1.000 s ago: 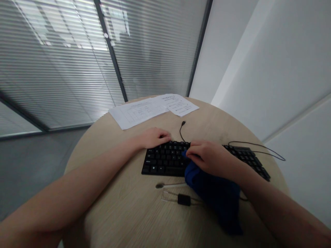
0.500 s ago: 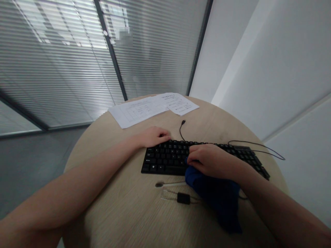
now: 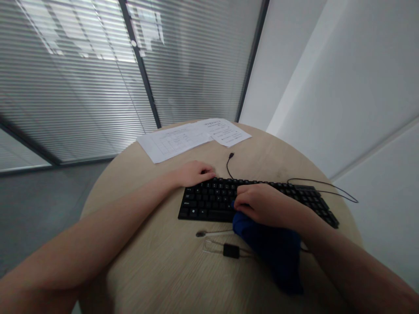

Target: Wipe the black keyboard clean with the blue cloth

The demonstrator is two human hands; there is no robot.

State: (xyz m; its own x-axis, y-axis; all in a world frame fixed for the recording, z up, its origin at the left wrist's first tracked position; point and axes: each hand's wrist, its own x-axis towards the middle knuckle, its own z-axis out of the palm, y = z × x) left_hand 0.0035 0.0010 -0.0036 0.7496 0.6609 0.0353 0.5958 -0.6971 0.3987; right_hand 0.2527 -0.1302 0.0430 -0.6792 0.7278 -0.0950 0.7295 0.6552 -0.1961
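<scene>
While the left hand [image 3: 195,173] rests against the rear edge of the black keyboard [image 3: 209,198] near its left end, the right hand [image 3: 258,201] is positioned over the middle of the key area. Right-hand fingers: curled and pinching the upper end of a blue cloth [image 3: 273,246]. Left-hand fingers: bent, with the thumb along the keyboard edge; the fingertips are partly hidden, so whether they clasp the edge cannot be told.

The keyboard lies flat, keys up, across a round wooden table [image 3: 144,248]. The cloth hangs from the right hand across the keyboard's front edge and onto the tabletop toward the person. On the near side of the keyboard, a thin tool [image 3: 200,234] with a dark tip and a black clip [image 3: 231,250] with wire loops lie side by side, their right ends running toward the cloth. Behind the keyboard is a short cable end with a plug [image 3: 231,155]. A cable loop [image 3: 340,188] extends at the right. Printed sheets [image 3: 175,141] lie near the table's far edge.
</scene>
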